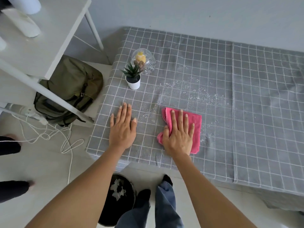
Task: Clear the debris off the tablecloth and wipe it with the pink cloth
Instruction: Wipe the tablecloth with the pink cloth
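Tablecloth (213, 66): grey woven fabric with a white grid of thin lines, draped over a low flat surface, hanging over the near edge and left corner. A straight fold or seam runs front to back right of centre; soft creases on the far right.

Debris (194, 92): fine white specks, powdery or crumb-like, scattered in a loose band across the middle of the tablecloth, thinning toward the near edge just beside the cloth.

Pink cloth (196, 122): bright pink, soft towel-like texture, folded into a rough rectangle with layered edges showing at its far left corner. It lies flat near the front edge, on the near fringe of the specks.

Right hand (179, 134): palm down on the pink cloth, four fingers straight and slightly spread, pressing it flat; the thumb tucks into the bunched left edge (how firmly it grips there, cannot tell). Forearm reaches straight out from below.

Left hand (122, 129): flat on bare tablecloth, well left of the cloth, fingers extended and close together, thumb out to the right. Holds nothing.

Far left corner: small white pot (133, 83) with a spiky green plant, just beside a clear cut-glass dome (148, 61) over yellow and brown pieces.

Floor: black round bin (115, 204) holding crumpled whitish scraps, olive backpack (70, 89), white cords (54, 135).
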Available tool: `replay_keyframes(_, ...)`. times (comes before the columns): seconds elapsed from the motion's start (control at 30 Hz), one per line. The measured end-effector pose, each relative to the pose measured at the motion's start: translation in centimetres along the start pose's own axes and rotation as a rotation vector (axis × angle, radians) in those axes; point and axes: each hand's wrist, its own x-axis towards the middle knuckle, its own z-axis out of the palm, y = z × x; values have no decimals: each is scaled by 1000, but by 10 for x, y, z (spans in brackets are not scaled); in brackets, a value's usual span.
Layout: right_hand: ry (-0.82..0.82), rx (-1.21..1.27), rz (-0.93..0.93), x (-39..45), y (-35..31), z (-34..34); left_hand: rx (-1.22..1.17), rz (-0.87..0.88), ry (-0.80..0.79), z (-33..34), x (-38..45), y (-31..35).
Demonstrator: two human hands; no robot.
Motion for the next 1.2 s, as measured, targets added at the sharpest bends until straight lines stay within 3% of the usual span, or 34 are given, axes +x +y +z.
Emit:
replay_keyframes(0.17,16,24,171,-2,24,-9,-2,86,-50,-10,4,-35)
replay_keyframes(0.4,71,89,355,7,-12,-1,-13,84,-7,-14,5,-48)
replay_keyframes(0.5,45,83,299,15,-43,5,-16,81,13,-12,4,-51)
replay_keyframes(0.63,-9,35,11,14,-88,17,-20,66,46,-10,5,-51)
replay_keyframes(0.8,-21,0,-153,13,-79,19,-34,54,54,-12,4,-49)
replay_keyframes(1.07,43,31,214,18,-46,9,-8,39,50,-11,4,-50)
replay_keyframes(1.2,12,14,185,14,-77,14,12,32,57,-12,4,-49)
